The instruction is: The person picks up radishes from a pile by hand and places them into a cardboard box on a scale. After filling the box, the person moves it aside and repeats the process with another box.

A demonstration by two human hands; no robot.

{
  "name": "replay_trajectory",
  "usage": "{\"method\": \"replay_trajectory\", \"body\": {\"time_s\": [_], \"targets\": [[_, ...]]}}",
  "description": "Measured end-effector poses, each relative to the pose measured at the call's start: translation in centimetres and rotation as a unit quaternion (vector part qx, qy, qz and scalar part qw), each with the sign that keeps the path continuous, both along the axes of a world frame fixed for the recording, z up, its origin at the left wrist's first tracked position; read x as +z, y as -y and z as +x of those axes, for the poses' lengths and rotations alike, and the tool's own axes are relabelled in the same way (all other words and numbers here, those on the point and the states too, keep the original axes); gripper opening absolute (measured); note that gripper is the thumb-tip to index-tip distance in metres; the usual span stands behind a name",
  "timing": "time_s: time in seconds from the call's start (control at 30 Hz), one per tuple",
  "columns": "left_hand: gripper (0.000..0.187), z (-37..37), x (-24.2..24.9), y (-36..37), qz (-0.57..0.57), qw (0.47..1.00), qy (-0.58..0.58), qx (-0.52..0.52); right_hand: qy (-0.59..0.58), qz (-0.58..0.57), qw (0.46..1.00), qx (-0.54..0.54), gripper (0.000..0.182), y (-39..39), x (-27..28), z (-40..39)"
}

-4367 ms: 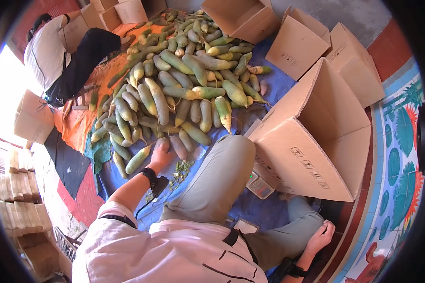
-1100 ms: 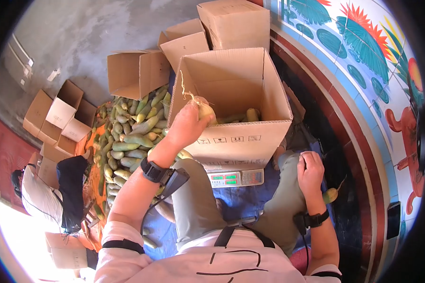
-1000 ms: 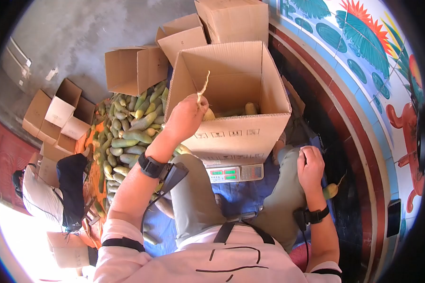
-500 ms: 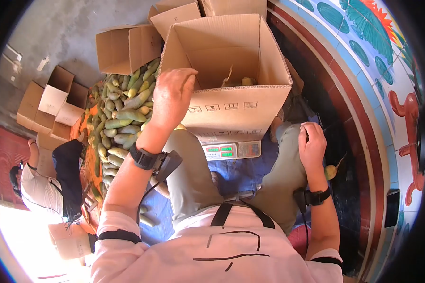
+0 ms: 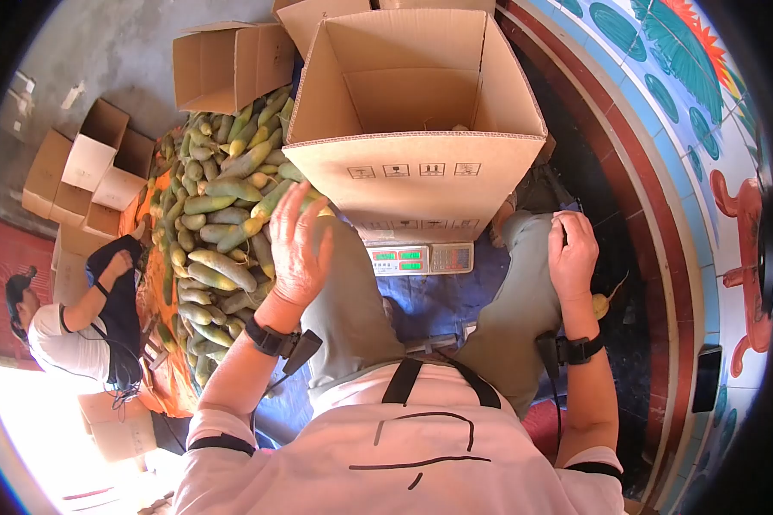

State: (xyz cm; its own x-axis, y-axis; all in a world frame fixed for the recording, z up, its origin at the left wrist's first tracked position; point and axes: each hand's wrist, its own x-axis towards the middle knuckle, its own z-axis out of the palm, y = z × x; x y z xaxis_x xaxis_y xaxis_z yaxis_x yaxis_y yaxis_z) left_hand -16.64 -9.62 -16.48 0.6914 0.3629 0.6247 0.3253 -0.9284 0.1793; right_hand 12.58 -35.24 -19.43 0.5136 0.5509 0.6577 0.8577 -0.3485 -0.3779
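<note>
My left hand [image 5: 301,249] is raised above my left knee, its fingers spread and holding nothing. It is nearest to the pile of long green radishes [image 5: 223,206] on my left. My right hand [image 5: 573,253] rests on my right knee with its fingers curled in and nothing visible in them. In front of me a tall cardboard box [image 5: 412,176] stands open on a digital scale [image 5: 416,259] with lit green and red readouts. What lies at the bottom of the box is mostly hidden by its front wall.
More open cardboard boxes [image 5: 232,64] stand behind the pile, and others [image 5: 94,163] at far left. A co-worker [image 5: 77,335] sits at the left. A single radish [image 5: 601,305] lies right of my right arm. A painted tile wall [image 5: 704,129] borders the right side.
My left hand has left the box's front rim and come down toward my left knee, fingers opening. My right hand stays on the knee. The co-worker's arm has moved down.
</note>
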Motion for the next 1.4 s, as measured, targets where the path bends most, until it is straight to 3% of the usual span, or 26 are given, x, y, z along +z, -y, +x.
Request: {"method": "replay_trajectory", "body": {"time_s": [0.3,0.77,1.4], "targets": [[0.053,-1.1,-5.5,1.2,-0.051,0.998,-0.046,0.002,0.018,-0.020,1.000,-0.011,0.005,-0.2,0.0,-0.2],[0.053,-1.2,-5.6,1.3,-0.063,0.996,-0.034,0.044,0.036,-0.042,0.998,-0.015,0.007,-0.7,0.2,-0.6],[0.055,-1.5,-6.7,1.7,-0.089,0.994,0.057,0.007,0.092,-0.106,0.990,0.008,0.008,-3.2,0.1,-2.8]]}}
